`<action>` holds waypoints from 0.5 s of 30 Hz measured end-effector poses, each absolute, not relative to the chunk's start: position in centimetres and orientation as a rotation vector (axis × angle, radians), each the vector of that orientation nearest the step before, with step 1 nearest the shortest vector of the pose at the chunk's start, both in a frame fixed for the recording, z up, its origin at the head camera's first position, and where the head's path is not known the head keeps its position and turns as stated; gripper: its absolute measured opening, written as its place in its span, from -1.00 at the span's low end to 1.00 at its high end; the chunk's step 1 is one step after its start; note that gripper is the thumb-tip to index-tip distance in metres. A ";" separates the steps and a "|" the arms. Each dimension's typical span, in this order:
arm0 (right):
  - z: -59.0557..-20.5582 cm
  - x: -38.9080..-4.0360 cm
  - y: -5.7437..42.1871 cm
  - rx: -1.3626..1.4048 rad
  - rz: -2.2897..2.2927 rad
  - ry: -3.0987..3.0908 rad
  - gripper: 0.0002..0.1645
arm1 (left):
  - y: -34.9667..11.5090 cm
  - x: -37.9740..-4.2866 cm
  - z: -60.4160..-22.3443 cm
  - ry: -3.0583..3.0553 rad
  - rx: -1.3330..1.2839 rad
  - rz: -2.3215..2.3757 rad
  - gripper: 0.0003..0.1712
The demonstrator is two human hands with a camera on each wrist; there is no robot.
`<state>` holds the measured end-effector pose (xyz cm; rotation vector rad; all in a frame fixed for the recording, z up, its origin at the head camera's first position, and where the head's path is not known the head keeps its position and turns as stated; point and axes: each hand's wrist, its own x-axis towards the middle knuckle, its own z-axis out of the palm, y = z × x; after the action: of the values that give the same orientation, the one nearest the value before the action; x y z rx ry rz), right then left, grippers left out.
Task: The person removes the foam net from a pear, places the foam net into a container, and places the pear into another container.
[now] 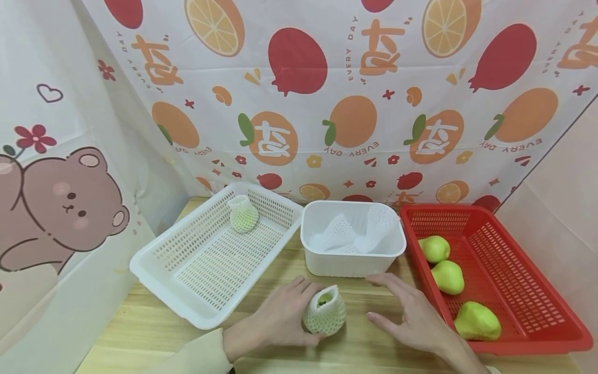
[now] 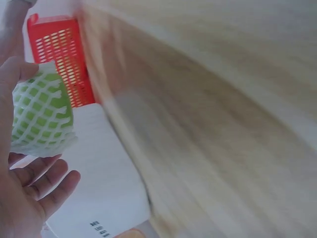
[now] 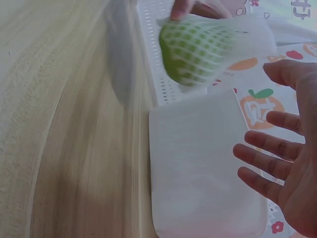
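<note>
My left hand [image 1: 282,314] grips a green pear [image 1: 325,316] in a white foam net sleeve, in front of the white tub. Thumb and forefinger pinch it while the other fingers spread below, as the left wrist view shows. The net's gathered opening faces up in the head view. To the right, apart from the pear, my right hand [image 1: 411,317] holds nothing, its fingers and thumb spread. In the right wrist view the netted pear [image 3: 195,52] hangs above the table, beyond the open right palm [image 3: 297,183].
At left, a white basket [image 1: 175,301] holds one netted pear [image 1: 244,215]. The white tub [image 1: 350,265] contains loose foam nets [image 1: 338,232]. At right, a red basket [image 1: 528,347] carries three bare pears [image 1: 448,277] along its left side. A printed cloth [image 1: 299,130] hangs behind.
</note>
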<state>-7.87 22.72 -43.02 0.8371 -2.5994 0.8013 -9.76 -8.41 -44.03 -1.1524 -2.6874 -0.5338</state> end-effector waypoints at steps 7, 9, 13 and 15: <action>-43.3 -8.1 22.2 0.880 0.995 -2.522 -0.13 | -7.3 -10.3 -43.2 -2.505 -1.169 -0.666 0.13; -43.3 -8.2 21.9 0.908 1.050 -2.481 -0.10 | -7.1 -10.4 -43.0 -2.481 -1.170 -0.706 0.12; -43.6 -8.6 21.4 1.007 1.120 -2.345 -0.07 | -6.7 -10.4 -42.4 -2.466 -1.161 -0.765 0.12; -43.7 -8.8 21.1 1.056 1.153 -2.266 -0.07 | -6.6 -10.4 -42.1 -2.452 -1.159 -0.780 0.12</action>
<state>-8.78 21.14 -43.68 1.0557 -2.2661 1.1531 -10.41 -6.55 -42.14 -1.1589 -2.4521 -0.7802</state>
